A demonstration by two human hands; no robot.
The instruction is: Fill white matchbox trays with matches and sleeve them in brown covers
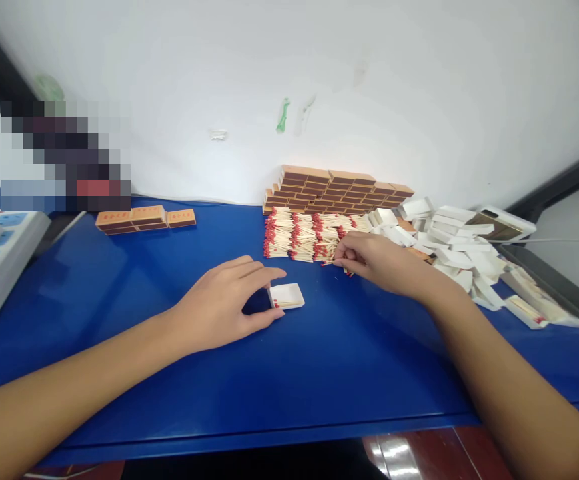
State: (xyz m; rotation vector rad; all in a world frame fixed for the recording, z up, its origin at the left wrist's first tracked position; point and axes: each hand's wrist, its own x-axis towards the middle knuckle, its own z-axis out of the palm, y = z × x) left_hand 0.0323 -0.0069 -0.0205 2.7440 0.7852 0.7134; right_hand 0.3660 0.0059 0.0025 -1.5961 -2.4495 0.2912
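A pale wall rises behind my blue tabletop, with a scrap of green tape stuck to it. Against its foot stands a stepped stack of matchboxes, dark striking sides facing me. A shorter row of matchboxes, orange with red lettering, lies off to my left, near a white power strip with blue socket faces.

The white matchbox tray sits on the table in front of me, open side up, with a few red-headed matches along its near side. My left hand arches around its left end, thumb and forefinger spread well apart with the tray's end between them; I cannot tell how firmly they press.

My right hand is at the front of the loose matches, which lie in side-by-side piles before the stack. Its fingertips are pinched together on a match, the red head poking out to the left.

Beyond that hand, white trays lie in a jumbled heap, with a phone at the back and a black tray at the far right.
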